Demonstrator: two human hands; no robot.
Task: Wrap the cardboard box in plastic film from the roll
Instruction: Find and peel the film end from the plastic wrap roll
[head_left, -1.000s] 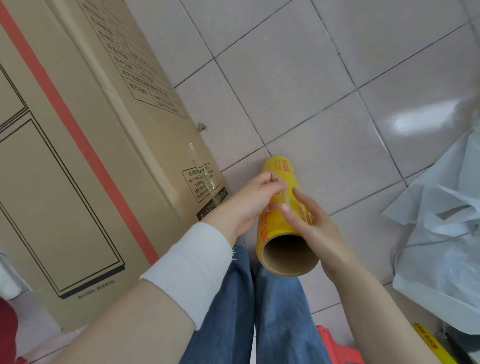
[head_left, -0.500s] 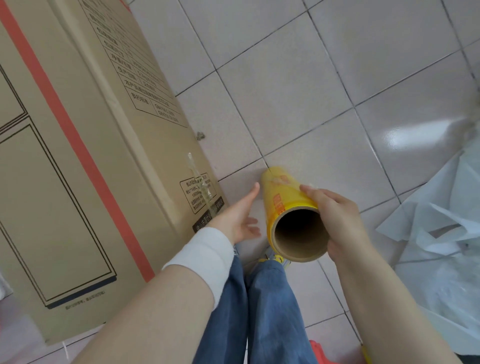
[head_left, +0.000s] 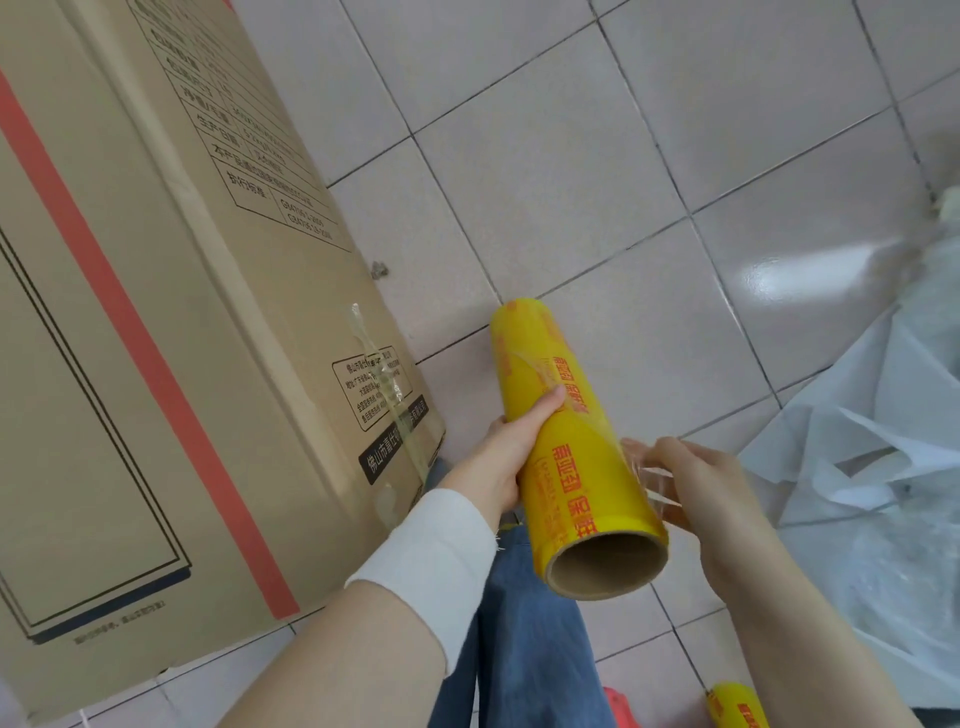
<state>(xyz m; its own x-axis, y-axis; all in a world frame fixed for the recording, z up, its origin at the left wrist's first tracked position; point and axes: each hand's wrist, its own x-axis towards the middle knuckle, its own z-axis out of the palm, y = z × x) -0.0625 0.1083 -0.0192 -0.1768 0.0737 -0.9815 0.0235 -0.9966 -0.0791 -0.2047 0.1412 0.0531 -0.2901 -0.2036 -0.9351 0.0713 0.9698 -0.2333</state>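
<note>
Cardboard box: large, tan, with a red stripe and black printed panels. It stands on the pale tiled floor and fills the left of the view. A strip of clear tape runs down its right face near the lower corner. Open tiles lie beyond and to the right of the box. A heap of white plastic sheeting closes off the right side. At the bottom edge sit a second yellow roll and a red object, too cut off to identify.

The person's legs in blue jeans show between the forearms. The left arm comes in from the lower left, with a white sleeve cuff at the wrist. The left hand grips the yellow roll of plastic film from its left side, thumb laid across the top and fingers hidden beneath. The right hand is at the roll's right flank near the open cardboard core. Its fingers are curled and pinch a crumpled loose end of clear film pulled a little off the roll.

The roll is held above the floor and tilts away from the camera, core end nearest. It is just right of the box's lower corner and does not touch it. The film does not reach the box.
</note>
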